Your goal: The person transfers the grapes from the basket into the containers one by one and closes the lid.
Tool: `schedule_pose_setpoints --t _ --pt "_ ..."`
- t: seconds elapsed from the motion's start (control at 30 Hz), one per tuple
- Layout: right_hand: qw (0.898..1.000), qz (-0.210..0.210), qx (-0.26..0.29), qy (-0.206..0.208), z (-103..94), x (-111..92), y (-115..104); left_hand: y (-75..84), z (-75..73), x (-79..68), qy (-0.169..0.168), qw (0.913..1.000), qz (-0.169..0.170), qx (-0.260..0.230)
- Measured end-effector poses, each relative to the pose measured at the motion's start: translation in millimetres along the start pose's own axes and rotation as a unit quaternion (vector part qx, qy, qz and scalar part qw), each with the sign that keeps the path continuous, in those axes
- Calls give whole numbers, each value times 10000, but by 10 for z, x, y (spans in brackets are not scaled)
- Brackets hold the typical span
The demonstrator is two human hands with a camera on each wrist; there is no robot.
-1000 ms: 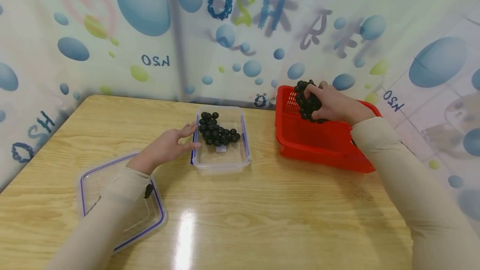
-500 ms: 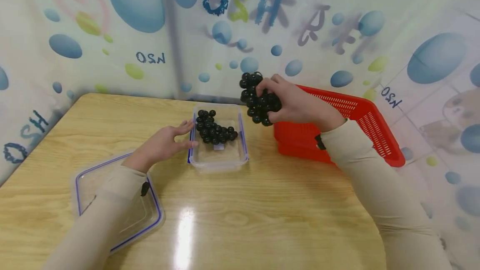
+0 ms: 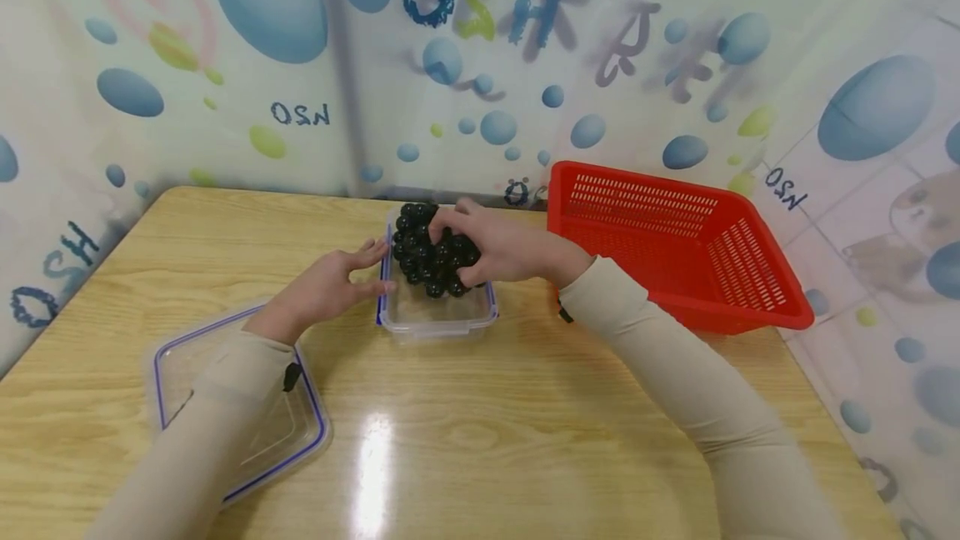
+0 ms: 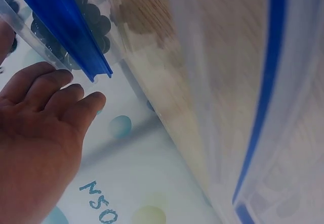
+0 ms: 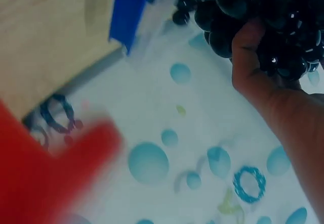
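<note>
A bunch of black grapes [image 3: 422,252] is gripped in my right hand [image 3: 517,247], thumb and fingers curled round it. It hangs over the clear plastic container [image 3: 431,328] and covers most of the bunch lying inside. Whether the two bunches touch, I cannot tell. The right wrist view shows the thumb pressed against the held grapes [image 5: 238,1], with a few other grapes [image 5: 181,16] beyond. My left hand [image 3: 330,286] rests its fairly straight fingers at the container's left rim. In the left wrist view a blue locking flap [image 4: 66,29] hangs beside the fingers.
A red slotted basket [image 3: 750,232] stands at the right rear of the wooden table [image 3: 465,423]. The clear lid with a blue seal [image 3: 318,419] lies at the left, partly under my left forearm. A patterned curtain [image 3: 480,148] hangs behind the table.
My right hand has lifted the grape bunch out of the red basket and carried it left over the container. The left hand stays at the container's rim.
</note>
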State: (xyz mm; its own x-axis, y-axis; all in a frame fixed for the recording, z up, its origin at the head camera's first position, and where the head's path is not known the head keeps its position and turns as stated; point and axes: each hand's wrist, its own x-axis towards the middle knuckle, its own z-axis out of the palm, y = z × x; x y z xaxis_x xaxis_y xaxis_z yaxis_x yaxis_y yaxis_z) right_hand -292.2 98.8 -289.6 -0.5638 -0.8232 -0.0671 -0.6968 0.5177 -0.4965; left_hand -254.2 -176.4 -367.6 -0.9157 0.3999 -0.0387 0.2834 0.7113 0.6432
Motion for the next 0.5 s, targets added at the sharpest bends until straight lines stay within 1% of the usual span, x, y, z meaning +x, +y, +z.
schedule_pose_setpoints --t 0.1,0.2,0.3,0.5 --pt "9998 128 79 -139 136 39 23 3 -1 -1 -8 10000 8 34" --pt "9996 194 145 -150 217 61 30 14 -3 1 -36 10000 -7 52" --pt "9995 220 200 -126 249 74 25 28 -9 1 -46 10000 -37 66" --pt "9994 285 105 -164 299 89 29 25 -16 -7 -80 9999 -116 84"
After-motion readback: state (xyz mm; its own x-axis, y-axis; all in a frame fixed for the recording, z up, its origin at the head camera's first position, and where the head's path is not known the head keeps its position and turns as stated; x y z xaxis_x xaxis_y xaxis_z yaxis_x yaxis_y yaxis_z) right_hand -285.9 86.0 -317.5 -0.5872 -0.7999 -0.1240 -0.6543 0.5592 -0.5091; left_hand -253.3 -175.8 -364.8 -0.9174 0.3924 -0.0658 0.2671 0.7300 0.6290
